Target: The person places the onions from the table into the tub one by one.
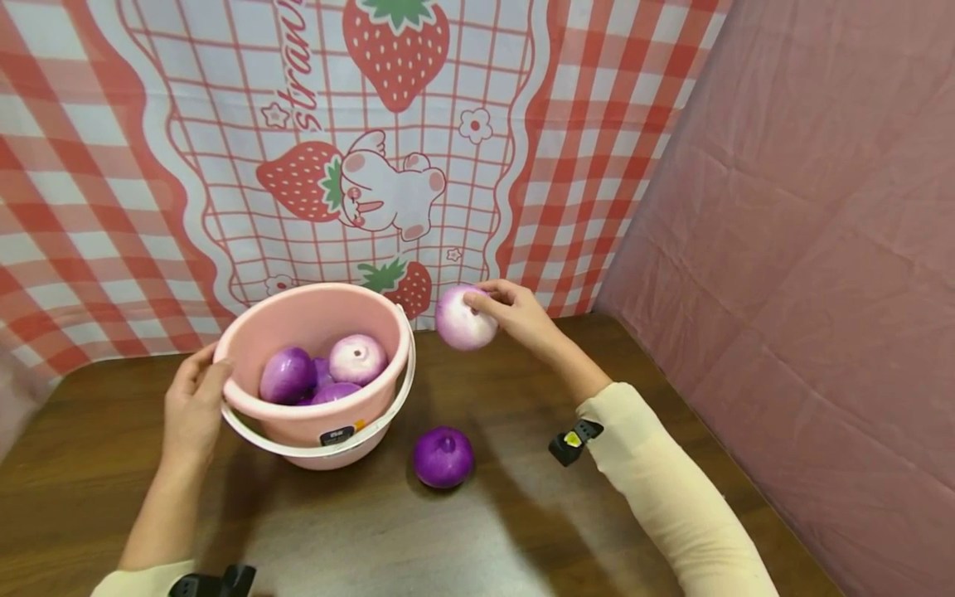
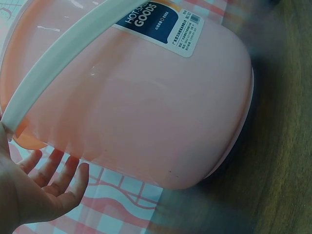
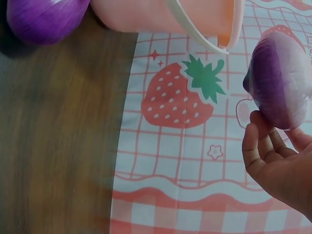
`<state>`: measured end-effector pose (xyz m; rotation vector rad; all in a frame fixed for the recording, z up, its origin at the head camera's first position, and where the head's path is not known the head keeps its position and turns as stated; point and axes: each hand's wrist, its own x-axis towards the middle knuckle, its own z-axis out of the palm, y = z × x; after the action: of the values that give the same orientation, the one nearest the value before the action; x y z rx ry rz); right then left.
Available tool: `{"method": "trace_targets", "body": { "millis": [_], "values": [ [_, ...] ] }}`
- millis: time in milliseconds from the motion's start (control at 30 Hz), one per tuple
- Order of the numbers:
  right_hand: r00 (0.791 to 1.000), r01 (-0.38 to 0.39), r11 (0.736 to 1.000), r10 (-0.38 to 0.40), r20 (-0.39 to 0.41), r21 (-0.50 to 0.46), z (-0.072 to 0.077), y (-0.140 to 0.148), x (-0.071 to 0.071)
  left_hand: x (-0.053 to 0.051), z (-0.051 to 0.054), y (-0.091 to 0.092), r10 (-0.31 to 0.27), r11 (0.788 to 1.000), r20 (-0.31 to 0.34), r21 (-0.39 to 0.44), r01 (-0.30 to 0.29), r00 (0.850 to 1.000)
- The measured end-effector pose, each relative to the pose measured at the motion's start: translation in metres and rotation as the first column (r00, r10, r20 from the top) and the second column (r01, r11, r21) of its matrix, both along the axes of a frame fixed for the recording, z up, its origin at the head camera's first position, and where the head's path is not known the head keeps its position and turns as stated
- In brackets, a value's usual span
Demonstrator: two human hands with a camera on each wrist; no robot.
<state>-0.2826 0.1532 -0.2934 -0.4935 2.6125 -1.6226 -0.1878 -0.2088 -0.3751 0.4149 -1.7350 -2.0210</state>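
A pink bucket (image 1: 313, 423) with a white handle stands on the table at the left, holding several purple onions, one pale side up. My left hand (image 1: 192, 406) grips its rim on the left side; the left wrist view shows the fingers of that hand (image 2: 44, 190) against the bucket wall. Right of the bucket and above the table, my right hand (image 1: 522, 315) pinches a pale purple onion (image 1: 455, 319) between thumb and fingers. In the right wrist view this onion (image 3: 278, 80) is held clear of everything else. Another dark purple onion (image 1: 443, 458) sits on the table in front.
The brown wooden table (image 1: 537, 506) ends at a red-and-white checked cloth (image 1: 403, 191) with strawberries hanging behind it. On the right a pink cloth wall (image 1: 806, 249) runs along the table's edge.
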Motion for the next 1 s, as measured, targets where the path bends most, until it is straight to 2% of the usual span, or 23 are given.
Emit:
{"method": "trace_targets", "body": {
  "millis": [400,1000],
  "values": [
    [1.0,0.009,0.999,-0.008,0.019,-0.048,0.007,-0.02,-0.004,0.0,0.0,0.0,-0.002,1.0,0.006,-0.005,0.002,1.0],
    [1.0,-0.027,0.995,0.028,0.005,-0.091,0.006,-0.056,-0.011,0.001,0.0,0.0,-0.009,1.0,-0.012,0.002,0.009,1.0]
  ]
}}
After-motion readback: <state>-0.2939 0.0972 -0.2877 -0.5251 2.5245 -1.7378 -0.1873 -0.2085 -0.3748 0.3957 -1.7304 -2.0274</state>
